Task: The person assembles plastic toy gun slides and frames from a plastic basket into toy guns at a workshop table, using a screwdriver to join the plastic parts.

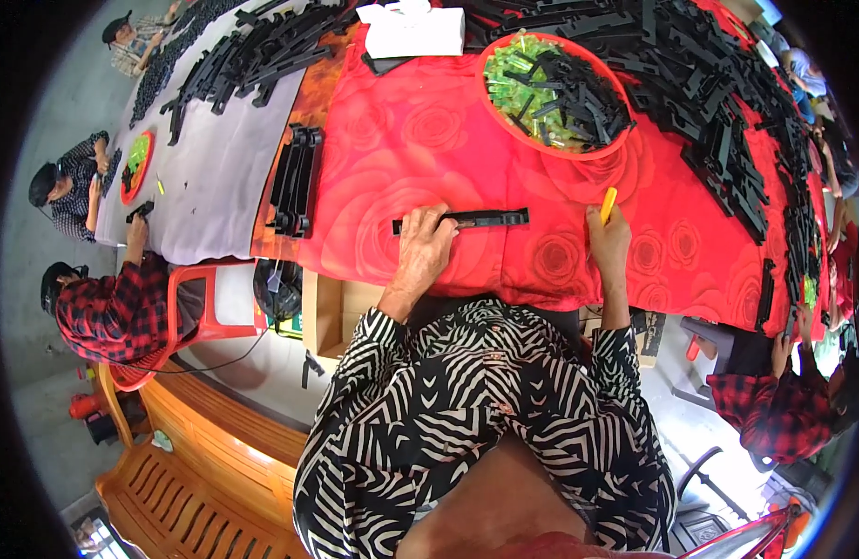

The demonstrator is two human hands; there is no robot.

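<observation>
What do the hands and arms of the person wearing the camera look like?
Both the left hand and the right hand are bare, with no gloves. The left sleeve and right sleeve have a bold black-and-white zigzag stripe pattern and stop short of the wrists.

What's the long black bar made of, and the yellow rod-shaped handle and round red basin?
Long black bar: maybe plastic or painted metal, dark with soft sheen.
Yellow rod-shaped handle: likely smooth plastic, evenly bright.
Round red basin: probably plastic, smooth one-colour rim.

One held yellow tool (pixel 609 201), one tissue box (pixel 414 34).
</observation>
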